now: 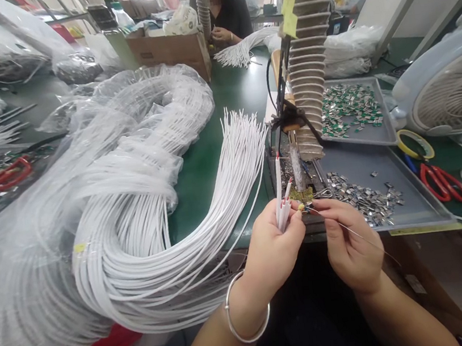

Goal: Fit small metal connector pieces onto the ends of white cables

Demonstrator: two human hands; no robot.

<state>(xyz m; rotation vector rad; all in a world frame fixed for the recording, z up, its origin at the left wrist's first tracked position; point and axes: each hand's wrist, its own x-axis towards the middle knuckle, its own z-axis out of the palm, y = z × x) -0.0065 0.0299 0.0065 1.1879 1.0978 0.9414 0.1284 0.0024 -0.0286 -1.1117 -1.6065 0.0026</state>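
Short bunch of white wires [283,214], red at the tips, clamped in L hand [269,248], fingers shut, tips pointing up, held just past the edge of the green tabletop [208,165]. Thin metal wire [363,237] pinched betw. fingers and thumb of R hand [353,244], grip closed, one end running toward the bunch; contact w/ the wires too small to tell. Both hands kept near each other, in front of upright soldering iron [296,166], w/ yellow-green sponge [302,195] at its foot. Metal bangle [244,308] seen on L wrist.

Small metal clips [364,200] heaped in grey tray [385,171] just R of the iron; green-and-silver parts [349,109] spread in 2nd tray [383,111] beyond it. Ribbed duct [307,59] raised behind the iron. Large coil [135,226] of white wire, partly wrapped in clear plastic, laid on L side, loose ends [248,147] fanned toward the iron. Red scissors [443,183], tape roll [415,144] and fan [455,90] placed at far R. Cardboard box [169,53] seen beyond the coil; co-worker [230,18] seated at far side, hands [222,34] busy near more white wires [242,51].
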